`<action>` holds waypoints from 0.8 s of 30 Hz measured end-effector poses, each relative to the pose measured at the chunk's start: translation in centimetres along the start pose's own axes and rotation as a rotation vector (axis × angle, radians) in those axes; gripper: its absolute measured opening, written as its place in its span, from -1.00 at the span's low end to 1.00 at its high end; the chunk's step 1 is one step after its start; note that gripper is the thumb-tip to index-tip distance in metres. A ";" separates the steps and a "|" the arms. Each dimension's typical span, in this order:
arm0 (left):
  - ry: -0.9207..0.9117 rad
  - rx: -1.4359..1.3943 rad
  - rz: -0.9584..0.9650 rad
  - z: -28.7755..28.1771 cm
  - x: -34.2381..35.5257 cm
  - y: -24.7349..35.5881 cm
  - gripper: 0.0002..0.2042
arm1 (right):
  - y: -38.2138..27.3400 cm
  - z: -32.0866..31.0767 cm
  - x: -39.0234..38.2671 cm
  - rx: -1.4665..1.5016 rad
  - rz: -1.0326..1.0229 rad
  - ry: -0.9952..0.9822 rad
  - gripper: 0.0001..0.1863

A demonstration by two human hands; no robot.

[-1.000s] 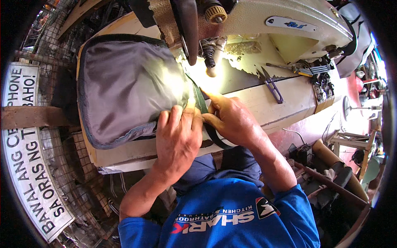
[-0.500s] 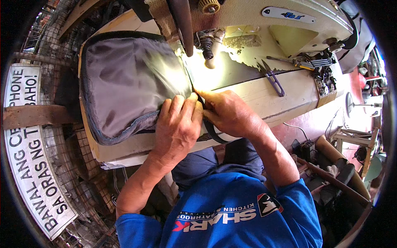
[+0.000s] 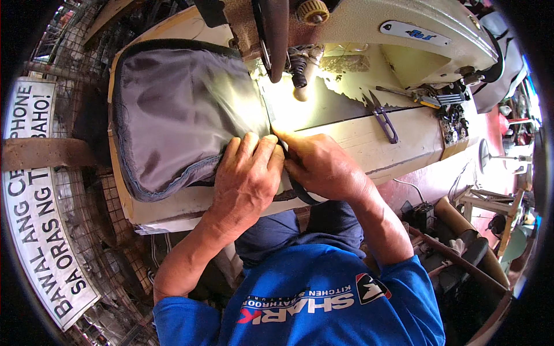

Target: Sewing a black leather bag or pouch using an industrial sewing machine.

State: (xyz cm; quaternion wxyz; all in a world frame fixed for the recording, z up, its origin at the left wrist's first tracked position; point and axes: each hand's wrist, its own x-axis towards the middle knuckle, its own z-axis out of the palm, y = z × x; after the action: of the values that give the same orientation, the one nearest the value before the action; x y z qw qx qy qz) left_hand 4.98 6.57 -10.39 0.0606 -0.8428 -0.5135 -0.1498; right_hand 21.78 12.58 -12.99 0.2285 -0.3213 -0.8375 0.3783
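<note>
A grey fabric panel (image 3: 179, 109) with dark bound edges lies on the left part of the sewing machine's table (image 3: 352, 150). My left hand (image 3: 245, 179) bears on its near right corner, its fingers bent and pressed together at the edge. Right beside it, my right hand (image 3: 326, 164) pinches a narrow black binding strip (image 3: 303, 195) against that same edge. The strip's loose end hangs below my right hand, over the table's near side. Just beyond my hands is the sewing machine (image 3: 358, 26), its stitching area brightly lit. My fingertips partly hide where strip and panel meet.
Purple-handled thread snips (image 3: 383, 121) lie on the table to the right. Behind them are a screwdriver (image 3: 401, 92) and several metal bobbins (image 3: 456, 130) at the table's right end. A wire mesh wall with a white sign (image 3: 43, 230) stands on the left.
The view has shifted slightly. Both hands keep their grip at the panel's right edge, and the panel lies almost as before.
</note>
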 end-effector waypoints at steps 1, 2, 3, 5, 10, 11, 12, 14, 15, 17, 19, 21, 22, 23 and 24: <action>0.001 0.000 -0.006 0.0 0.0 0.1 -0.86 | 0.0 0.0 0.1 -0.001 -0.003 -0.005 -0.50; 0.011 -0.012 -0.036 0.1 0.0 0.0 -0.88 | -0.1 0.0 0.3 -0.048 0.024 -0.074 -0.52; 0.022 -0.024 -0.066 0.1 0.0 0.0 -0.89 | -0.3 -0.1 0.6 -0.097 0.050 -0.143 -0.55; -0.006 -0.008 -0.135 -0.1 0.0 0.1 -0.90 | -0.9 0.0 0.6 -0.146 0.020 -0.110 -0.66; -0.039 0.010 -0.063 0.1 -0.1 -0.5 -0.88 | -1.7 0.7 -0.5 -0.088 0.074 -0.003 -0.85; -0.089 0.018 -0.050 -0.1 -0.2 -0.5 -0.87 | -1.7 0.9 -0.5 -0.062 0.069 0.012 -0.86; -0.101 0.058 -0.028 -0.3 -0.2 -0.6 -0.87 | -1.7 0.8 -0.4 -0.070 0.058 0.005 -0.86; -0.080 0.053 -0.022 0.0 -0.2 -0.7 -0.87 | -1.7 0.8 -0.4 -0.058 0.037 0.019 -0.87; -0.069 0.045 -0.005 0.0 -0.2 -0.8 -0.87 | -1.7 0.7 -0.4 -0.058 0.036 0.019 -0.87; -0.109 0.049 0.000 -0.2 0.1 -0.9 -0.87 | -1.8 0.5 -0.3 -0.117 0.043 -0.011 -0.77; -0.111 0.038 -0.022 -0.2 0.4 -1.3 -0.85 | -1.8 0.2 0.2 -0.109 0.071 -0.020 -0.82; -0.070 0.024 -0.040 0.1 1.1 -1.7 -0.84 | -1.4 0.0 0.7 -0.105 0.100 -0.035 -0.87; -0.028 0.011 -0.061 0.2 1.3 -2.0 -0.83 | -1.1 0.2 1.1 -0.120 0.096 -0.015 -0.88; -0.028 0.011 -0.060 0.3 1.5 -2.3 -0.83 | -0.8 0.2 1.4 -0.136 0.090 0.004 -0.88; -0.025 0.020 -0.055 0.5 1.7 -2.5 -0.81 | -0.7 0.1 1.9 -0.136 0.090 0.005 -0.88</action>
State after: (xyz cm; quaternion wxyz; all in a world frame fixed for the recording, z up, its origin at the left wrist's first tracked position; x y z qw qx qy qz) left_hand 3.57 9.30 -10.41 0.0583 -0.8294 -0.5388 -0.1357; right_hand 20.13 13.49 -12.24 0.1907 -0.3743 -0.8455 0.3295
